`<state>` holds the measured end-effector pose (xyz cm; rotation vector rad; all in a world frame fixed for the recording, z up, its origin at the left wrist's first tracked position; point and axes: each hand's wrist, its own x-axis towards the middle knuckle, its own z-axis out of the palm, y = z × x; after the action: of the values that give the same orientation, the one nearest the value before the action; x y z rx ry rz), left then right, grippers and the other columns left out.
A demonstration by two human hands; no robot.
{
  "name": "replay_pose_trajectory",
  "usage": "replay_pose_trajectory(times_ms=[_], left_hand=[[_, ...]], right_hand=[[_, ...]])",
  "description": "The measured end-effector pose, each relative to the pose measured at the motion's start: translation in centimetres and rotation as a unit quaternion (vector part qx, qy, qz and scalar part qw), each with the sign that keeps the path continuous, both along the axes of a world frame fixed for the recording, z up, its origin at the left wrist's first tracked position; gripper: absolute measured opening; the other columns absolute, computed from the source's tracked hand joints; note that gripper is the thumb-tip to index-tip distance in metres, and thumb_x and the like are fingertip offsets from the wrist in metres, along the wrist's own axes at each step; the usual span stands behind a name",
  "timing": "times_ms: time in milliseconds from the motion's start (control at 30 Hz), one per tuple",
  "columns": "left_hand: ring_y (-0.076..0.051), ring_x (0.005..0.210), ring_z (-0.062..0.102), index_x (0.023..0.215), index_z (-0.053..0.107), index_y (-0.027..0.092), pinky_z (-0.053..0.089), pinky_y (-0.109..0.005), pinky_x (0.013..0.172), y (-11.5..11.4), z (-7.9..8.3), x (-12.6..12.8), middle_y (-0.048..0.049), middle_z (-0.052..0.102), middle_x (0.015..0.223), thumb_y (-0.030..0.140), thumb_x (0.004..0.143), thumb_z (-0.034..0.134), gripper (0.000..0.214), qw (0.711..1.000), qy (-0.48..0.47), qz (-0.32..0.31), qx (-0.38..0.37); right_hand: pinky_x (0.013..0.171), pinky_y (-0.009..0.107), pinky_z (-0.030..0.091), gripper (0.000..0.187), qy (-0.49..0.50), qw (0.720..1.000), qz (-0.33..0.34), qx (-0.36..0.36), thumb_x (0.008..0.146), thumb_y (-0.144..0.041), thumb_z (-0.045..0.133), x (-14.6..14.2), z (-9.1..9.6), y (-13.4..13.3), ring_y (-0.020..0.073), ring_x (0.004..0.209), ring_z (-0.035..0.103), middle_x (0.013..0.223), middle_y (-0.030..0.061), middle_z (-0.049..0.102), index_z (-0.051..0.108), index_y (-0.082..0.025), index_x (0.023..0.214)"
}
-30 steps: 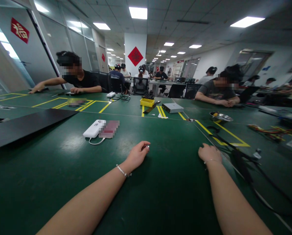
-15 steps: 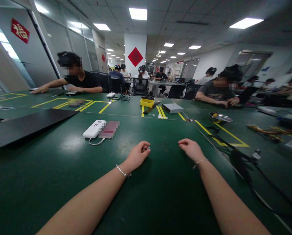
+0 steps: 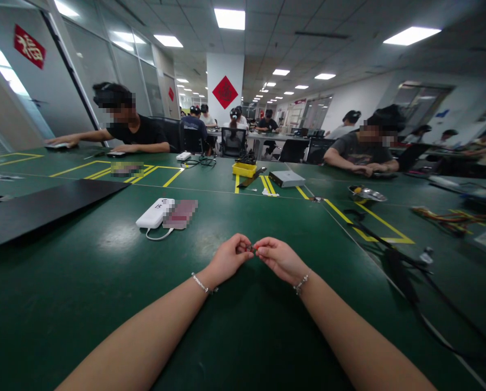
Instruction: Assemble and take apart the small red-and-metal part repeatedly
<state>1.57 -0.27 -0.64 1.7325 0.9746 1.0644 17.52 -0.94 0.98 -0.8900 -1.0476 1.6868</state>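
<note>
Above the green table (image 3: 185, 326), both hands meet fingertip to fingertip. My left hand (image 3: 230, 256) is closed in a pinch around a tiny dark, silvery piece (image 3: 250, 248), too small to name. Facing it, my right hand (image 3: 282, 259) is also pinched; a bit of red-orange shows at its fingertips, and what it belongs to cannot be made out. Whether the two small pieces touch is unclear. To the left of the hands lies a white power bank (image 3: 155, 213) with a short white cable, beside a blurred-out phone-like object (image 3: 181, 213).
A black sheet (image 3: 47, 209) lies at the left. Farther back are a yellow bin (image 3: 245, 170), a silver-grey box (image 3: 286, 178) and a metal dish (image 3: 367, 194). Black cables (image 3: 401, 271) and coloured wires (image 3: 450, 220) are on the right. Two people sit across the table.
My right hand has moved left to meet my left hand, which has stayed nearly in place. Red-orange now shows between the fingertips. The person at the far left has shifted a hand slightly.
</note>
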Motion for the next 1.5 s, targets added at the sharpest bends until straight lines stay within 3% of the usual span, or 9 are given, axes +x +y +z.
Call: replay_pose_trajectory(times_ms=[267, 500, 633, 867, 1033, 1267, 1400, 1500], left_hand=[[-0.009, 0.065, 0.051, 0.083, 0.051, 0.018, 0.042, -0.021, 0.062, -0.4, 0.3, -0.1, 0.0035, 0.053, 0.069, 0.014, 0.067, 0.057, 0.018, 1.000, 0.027, -0.008, 0.012], [-0.011, 0.076, 0.057, 0.098, 0.046, 0.017, 0.045, -0.026, 0.072, 0.0, -0.3, -0.1, -0.0031, 0.059, 0.090, 0.011, 0.075, 0.045, 0.024, 1.000, 0.002, -0.005, 0.017], [-0.011, 0.076, 0.056, 0.093, 0.050, 0.018, 0.045, -0.026, 0.072, -0.2, -0.1, -0.1, -0.0010, 0.059, 0.084, 0.010, 0.075, 0.043, 0.020, 0.998, 0.034, 0.006, 0.043], [-0.010, 0.067, 0.052, 0.090, 0.054, 0.018, 0.043, -0.023, 0.064, -0.4, 0.5, -0.2, 0.0013, 0.056, 0.074, 0.012, 0.071, 0.048, 0.020, 0.993, 0.085, 0.036, 0.071], [-0.012, 0.068, 0.051, 0.090, 0.056, 0.019, 0.042, -0.025, 0.065, -0.3, 0.5, -0.3, 0.0001, 0.056, 0.076, 0.013, 0.070, 0.051, 0.021, 0.989, 0.105, 0.055, 0.093], [-0.016, 0.085, 0.051, 0.098, 0.055, 0.021, 0.040, -0.030, 0.078, -0.2, 0.6, -0.5, -0.0031, 0.057, 0.090, 0.018, 0.076, 0.046, 0.024, 0.984, 0.111, 0.052, 0.127], [-0.015, 0.078, 0.052, 0.101, 0.054, 0.019, 0.040, -0.028, 0.073, -0.3, 0.7, -0.4, -0.0030, 0.058, 0.080, 0.024, 0.082, 0.037, 0.026, 0.985, 0.122, 0.048, 0.115], [-0.014, 0.071, 0.051, 0.091, 0.056, 0.018, 0.039, -0.026, 0.067, -0.4, 0.9, -0.4, -0.0018, 0.056, 0.072, 0.027, 0.083, 0.033, 0.026, 0.985, 0.129, 0.048, 0.106]], right_hand=[[0.075, 0.027, 0.040, 0.021, 0.033, 0.999, 0.021, 0.015, 0.054, -0.011, 0.069, 0.3, -0.3, 0.1, 0.0103, 0.072, 0.056, 0.075, 0.0007, 0.062, 0.062, -0.016, 0.073], [0.067, 0.023, 0.040, 0.022, 0.033, 0.999, 0.013, 0.003, 0.057, -0.014, 0.069, 0.2, 0.1, 0.1, 0.0067, 0.064, 0.053, 0.076, -0.0002, 0.061, 0.060, -0.017, 0.076], [0.059, 0.023, 0.038, 0.016, 0.026, 0.999, 0.027, -0.002, 0.064, -0.025, 0.065, 0.3, -0.1, 0.2, 0.0060, 0.056, 0.049, 0.066, -0.0010, 0.057, 0.059, -0.016, 0.076], [0.052, 0.022, 0.034, 0.024, 0.023, 0.998, 0.046, -0.021, 0.071, -0.039, 0.055, 0.1, -0.4, 0.1, 0.0062, 0.050, 0.045, 0.055, -0.0023, 0.052, 0.057, -0.016, 0.070], [0.055, 0.022, 0.037, 0.017, 0.020, 0.999, 0.041, -0.015, 0.065, -0.028, 0.064, 0.0, -0.6, 0.1, 0.0066, 0.055, 0.048, 0.064, -0.0015, 0.056, 0.057, -0.017, 0.076], [0.062, 0.024, 0.040, 0.023, 0.009, 1.000, -0.007, 0.003, 0.056, -0.017, 0.069, 0.1, -0.7, 0.2, 0.0075, 0.061, 0.051, 0.075, -0.0015, 0.059, 0.057, -0.018, 0.076], [0.064, 0.024, 0.041, 0.023, -0.001, 1.000, -0.019, 0.003, 0.056, -0.017, 0.069, 0.0, -0.9, 0.3, 0.0072, 0.061, 0.052, 0.074, -0.0016, 0.059, 0.058, -0.018, 0.076], [0.064, 0.025, 0.041, 0.022, -0.009, 1.000, -0.016, 0.002, 0.059, -0.022, 0.067, 0.0, -0.9, 0.3, 0.0072, 0.060, 0.051, 0.075, 0.0003, 0.061, 0.058, -0.018, 0.079]])
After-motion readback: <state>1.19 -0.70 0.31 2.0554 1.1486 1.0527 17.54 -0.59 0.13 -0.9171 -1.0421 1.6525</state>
